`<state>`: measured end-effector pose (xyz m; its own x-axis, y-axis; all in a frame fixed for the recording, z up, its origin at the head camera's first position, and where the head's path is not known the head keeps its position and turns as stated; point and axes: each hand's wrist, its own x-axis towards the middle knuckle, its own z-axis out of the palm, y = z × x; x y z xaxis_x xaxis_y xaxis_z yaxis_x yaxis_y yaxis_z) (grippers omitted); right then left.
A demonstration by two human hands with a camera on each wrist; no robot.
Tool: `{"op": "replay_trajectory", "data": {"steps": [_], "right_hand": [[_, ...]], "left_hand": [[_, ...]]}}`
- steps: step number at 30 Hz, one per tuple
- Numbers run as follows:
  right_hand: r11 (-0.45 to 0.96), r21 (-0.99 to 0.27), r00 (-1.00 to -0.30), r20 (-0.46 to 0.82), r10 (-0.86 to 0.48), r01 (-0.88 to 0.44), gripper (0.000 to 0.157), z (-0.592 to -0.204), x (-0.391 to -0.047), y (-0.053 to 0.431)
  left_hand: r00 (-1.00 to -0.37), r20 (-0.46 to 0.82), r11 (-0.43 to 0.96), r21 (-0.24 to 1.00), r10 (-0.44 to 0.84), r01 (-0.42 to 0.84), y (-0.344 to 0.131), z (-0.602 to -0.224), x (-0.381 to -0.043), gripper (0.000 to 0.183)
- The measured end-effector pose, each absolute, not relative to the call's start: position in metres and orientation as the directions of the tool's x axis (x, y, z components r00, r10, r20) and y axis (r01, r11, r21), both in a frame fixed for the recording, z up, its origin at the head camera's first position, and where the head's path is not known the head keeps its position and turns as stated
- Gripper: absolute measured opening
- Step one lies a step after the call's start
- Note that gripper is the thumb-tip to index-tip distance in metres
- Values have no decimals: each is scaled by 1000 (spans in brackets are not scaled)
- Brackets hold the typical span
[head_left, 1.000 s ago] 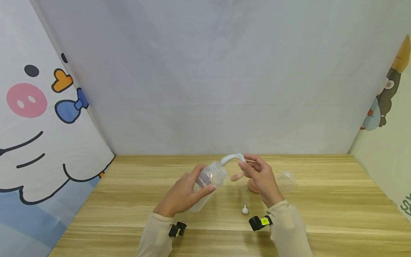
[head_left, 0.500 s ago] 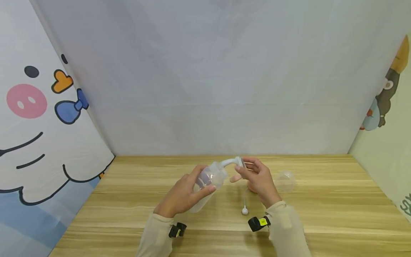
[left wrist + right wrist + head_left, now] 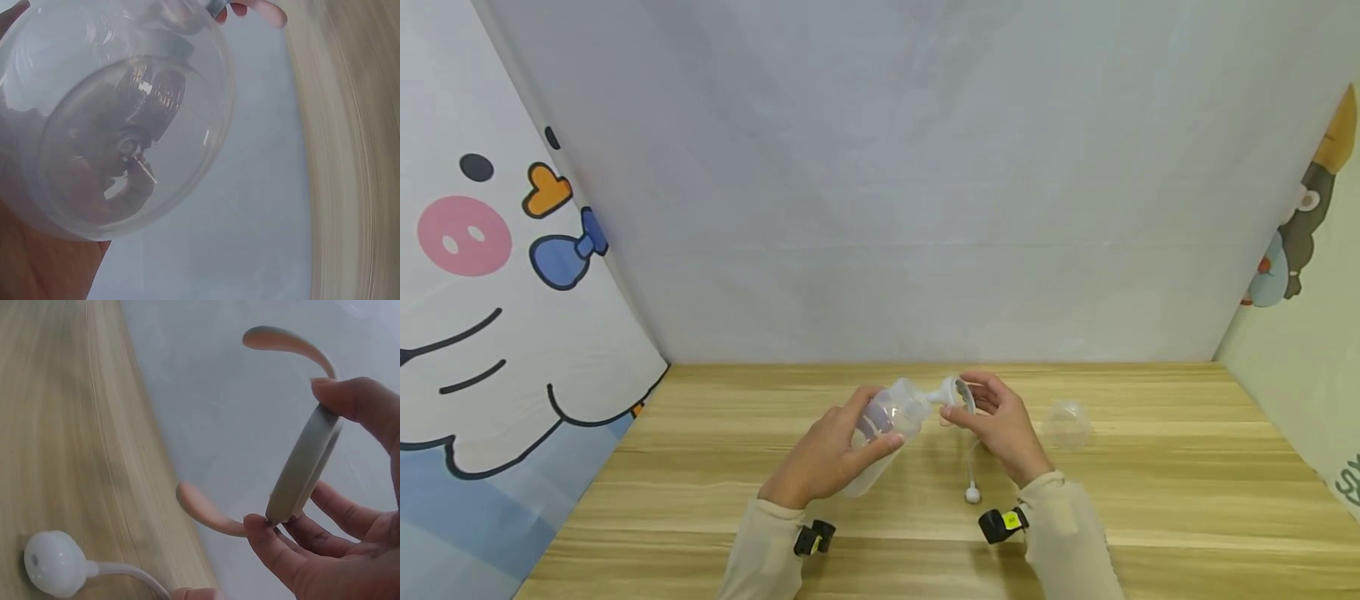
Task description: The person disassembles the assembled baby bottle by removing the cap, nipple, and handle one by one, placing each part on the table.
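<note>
My left hand point(image 3: 820, 458) grips a clear, wide bottle point(image 3: 901, 408), tilted with its neck toward the right. In the left wrist view the round base of the bottle point(image 3: 125, 144) fills the foreground. Between thumb and fingers, my right hand point(image 3: 1007, 429) pinches a two-handled bottle ring point(image 3: 951, 390), grey-white outside. Seen edge-on in the right wrist view, the ring point(image 3: 303, 465) carries two curved handles, peach on their inner sides. One white handle points at the bottle's neck; whether it touches cannot be told. The other is mostly hidden from the head view.
On the wooden table point(image 3: 1165, 467) lies a thin straw with a white weighted ball point(image 3: 972, 494). Right of my right hand sits a clear dome cap point(image 3: 1067, 423). A pale cloth wall point(image 3: 925, 208) rises behind the table's far edge.
The right hand has turned the ring and lowered it a little, so its face now shows more to the right. A peach round part on the table is now hidden behind that hand.
</note>
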<state>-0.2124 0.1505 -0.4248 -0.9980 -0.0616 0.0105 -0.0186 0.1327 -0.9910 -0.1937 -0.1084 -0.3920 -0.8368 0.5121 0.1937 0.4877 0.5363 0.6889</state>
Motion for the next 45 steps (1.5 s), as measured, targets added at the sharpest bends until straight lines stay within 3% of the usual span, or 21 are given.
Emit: {"op": "replay_trajectory", "data": {"steps": [18,45], "right_hand": [[165,-983,-985,59,-162,-86,72,-434,-213,148],[278,-955,-987,61,-147,-101,70,-442,-213,140]], "left_hand": [[-828,211,521,690,519,503,-108,-392,-194,51],[-823,210,515,692,527,506,-110,-394,-195,55]]}}
